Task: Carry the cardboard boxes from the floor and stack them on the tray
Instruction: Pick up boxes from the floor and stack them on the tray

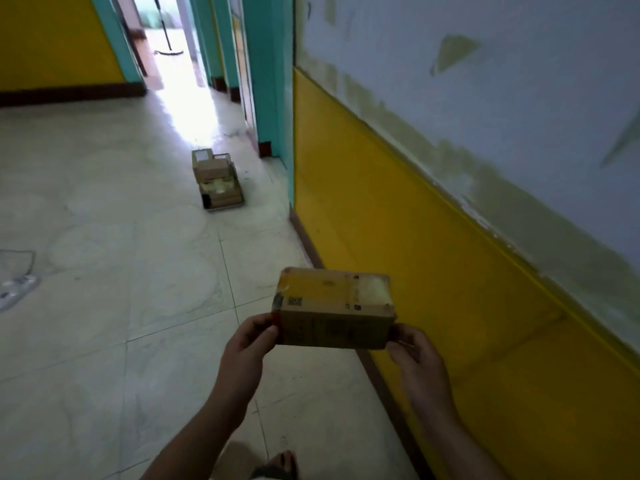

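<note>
The left hand (250, 337) and right hand (410, 353) each pinch an end of a taped cardboard box (334, 308). Far off, stacked boxes (214, 173) sit on what seems a tray (227, 206).

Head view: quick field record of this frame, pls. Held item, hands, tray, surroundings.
held item: cardboard box, taped, carried off the floor
left hand: grips the box's left end
right hand: grips the box's right end
tray: on the tiled floor ahead, beside the teal doorframe
tray load: stacked boxes, several, count unclear
right side: yellow wall
</note>
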